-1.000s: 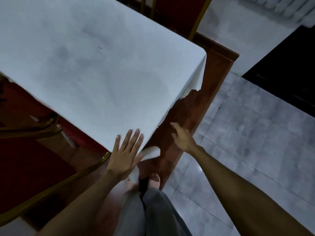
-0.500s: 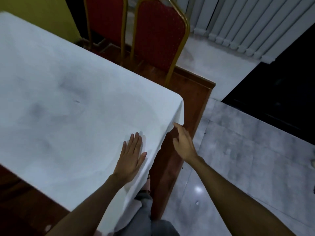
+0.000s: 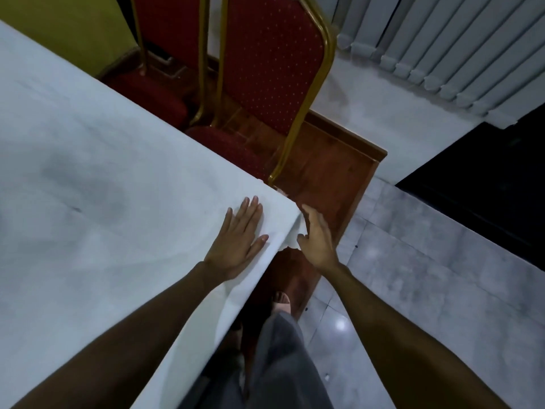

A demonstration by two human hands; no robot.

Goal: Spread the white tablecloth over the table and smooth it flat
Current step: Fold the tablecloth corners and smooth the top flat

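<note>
hands at the tablecloth's near corner

left hand (image 3: 239, 241) lies flat, fingers straight, on the white tablecloth (image 3: 97, 184) covering the table top; right hand (image 3: 317, 238) touches the overhanging cloth at the corner, whether it pinches cannot be told.

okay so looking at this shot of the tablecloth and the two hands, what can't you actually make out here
Head view:
- Tablecloth: its left and near parts are cut off by the frame, so full coverage is unknown.
- Right hand: its fingertips lie behind the hanging cloth corner, so a pinch cannot be confirmed.
- Table: wholly hidden under the cloth.
- Left hand: lies flat, hiding any wrinkle beneath it.
- Chairs: tops cut off by the upper edge.
</note>
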